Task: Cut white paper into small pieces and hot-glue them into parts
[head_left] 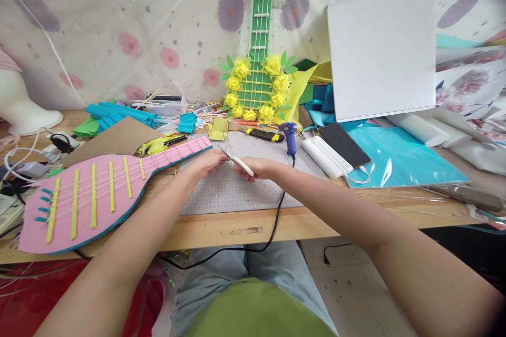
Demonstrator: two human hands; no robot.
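Over the grey cutting mat [205, 195], my right hand [256, 167] is closed around white-handled pliers [242, 165], their metal tip pointing left. My left hand [213, 162] is pinched closed beside that tip. Thin, wire-like strands show near its fingers, but what it grips is too small to make out. Close to the left hand is the neck of a pink cardboard guitar [103, 189] with yellow strips and pale strings. Just beyond the hands are a small yellow-green folded piece [217, 129] and a yellow-and-black utility knife [264, 135].
A blue glue gun [290, 138] stands right of the hands, its black cord [278, 216] hanging over the table edge. A green guitar [259, 37] with yellow paper flowers leans at the back. Rightward are a white power bank-like box [326, 157], blue sheet [407, 158] and white board [381, 52].
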